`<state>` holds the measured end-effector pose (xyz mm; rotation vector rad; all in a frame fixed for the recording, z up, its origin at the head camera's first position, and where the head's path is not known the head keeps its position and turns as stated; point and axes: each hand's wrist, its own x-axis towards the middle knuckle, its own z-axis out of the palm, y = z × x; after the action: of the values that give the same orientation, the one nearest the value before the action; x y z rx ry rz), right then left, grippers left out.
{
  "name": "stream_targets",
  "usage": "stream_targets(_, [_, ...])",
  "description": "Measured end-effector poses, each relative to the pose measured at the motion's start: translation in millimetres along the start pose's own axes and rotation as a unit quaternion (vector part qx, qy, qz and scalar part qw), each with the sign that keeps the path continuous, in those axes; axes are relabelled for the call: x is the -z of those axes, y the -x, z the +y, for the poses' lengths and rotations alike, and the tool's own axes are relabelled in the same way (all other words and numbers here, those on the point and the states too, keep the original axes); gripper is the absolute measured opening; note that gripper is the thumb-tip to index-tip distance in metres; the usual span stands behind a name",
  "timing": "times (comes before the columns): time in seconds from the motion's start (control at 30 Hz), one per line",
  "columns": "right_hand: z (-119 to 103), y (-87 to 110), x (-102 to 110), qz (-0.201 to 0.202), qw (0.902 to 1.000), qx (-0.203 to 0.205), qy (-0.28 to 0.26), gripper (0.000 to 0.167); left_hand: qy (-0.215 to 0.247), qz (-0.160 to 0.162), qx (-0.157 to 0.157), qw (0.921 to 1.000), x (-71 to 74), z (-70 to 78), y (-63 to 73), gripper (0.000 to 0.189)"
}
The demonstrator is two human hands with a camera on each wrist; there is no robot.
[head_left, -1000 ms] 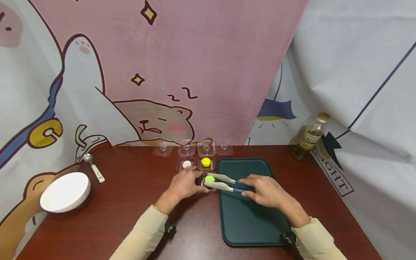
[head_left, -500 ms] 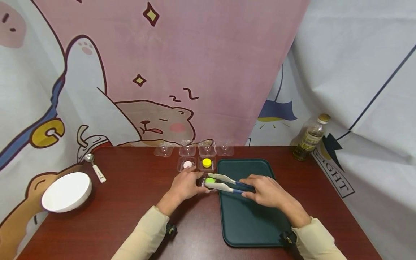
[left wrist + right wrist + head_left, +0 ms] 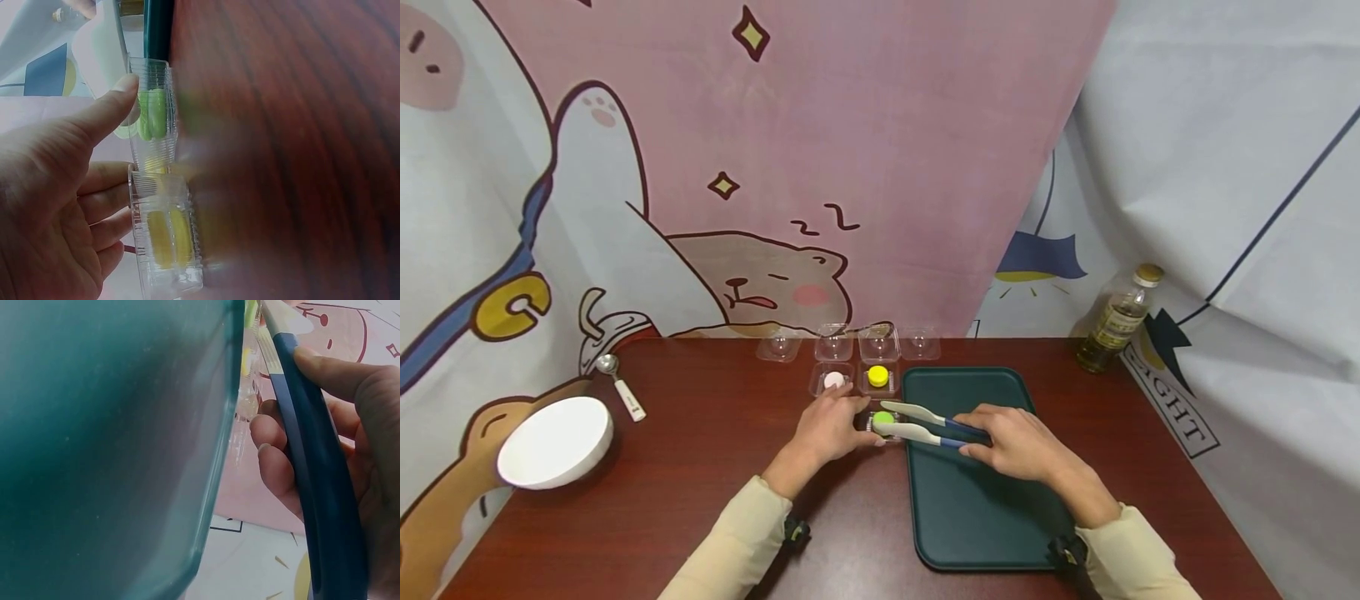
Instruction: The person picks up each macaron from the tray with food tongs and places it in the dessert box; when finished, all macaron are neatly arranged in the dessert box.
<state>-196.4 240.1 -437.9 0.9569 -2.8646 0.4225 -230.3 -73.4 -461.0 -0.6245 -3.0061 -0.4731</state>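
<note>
Gripping blue-and-cream tongs [image 3: 912, 432] in right hand [image 3: 1021, 442], clear-plastic box [image 3: 152, 150] in left hand [image 3: 827, 425] beside dark-green tray [image 3: 977, 517]; could drop round green macaron [image 3: 884, 419] by squeezing loosely.

From my end I watch the right hand [image 3: 1018, 442] gripping a pair of tongs [image 3: 913, 432] with pale blades and dark blue handles; the blades stand apart, their tips aimed toward nine o'clock and the handles toward three. Between the tips, I see a small round green piece [image 3: 883, 416] sitting flat, apparently two-layered from the side, inside a clear ribbed plastic box [image 3: 155, 75]. I can't tell whether the blades touch it. The left hand [image 3: 827, 422] holds the box, thumb at seven o'clock, fingertips near ten.
</note>
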Motion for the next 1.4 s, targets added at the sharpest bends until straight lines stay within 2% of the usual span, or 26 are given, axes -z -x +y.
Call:
stream_targets(0.33, [9, 9.3, 8, 0.012, 0.9997, -0.018, -0.010, 0.041, -0.008, -0.010, 0.013, 0.9998, 0.2, 2.7, -0.2, 0.077])
stream_targets(0.6, [36, 25.8, 14, 0.036, 0.9960, -0.079, -0.020, 0.041, 0.003, 0.002, 0.020, 0.9998, -1.0, 6.1, 2.2, 0.076])
stream_targets(0.73, [55, 35.3, 14, 0.059, 0.9881, -0.139, -0.027, 0.042, 0.007, 0.001, 0.021, 0.9997, -1.2, 5.9, 1.9, 0.076])
stream_targets(0.87, [70, 42.2, 15, 0.075, 0.9747, -0.207, -0.036, 0.045, 0.016, 0.004, 0.025, 0.9996, -1.2, 5.3, 2.3, 0.077])
stream_targets(0.97, [79, 46.3, 17, 0.082, 0.9656, -0.244, -0.037, 0.049, 0.021, 0.007, 0.026, 0.9994, -1.5, 4.6, 2.8, 0.078])
stream_targets(1.2, [101, 54.4, 19, 0.097, 0.9538, -0.283, -0.023, 0.051, 0.020, 0.007, 0.025, 0.9995, -1.3, 3.2, 4.2, 0.079])
stream_targets(1.4, [120, 59.5, 16, 0.086, 0.9465, -0.310, -0.023, 0.049, 0.026, 0.004, 0.030, 0.9992, -1.1, 4.2, 5.3, 0.079])
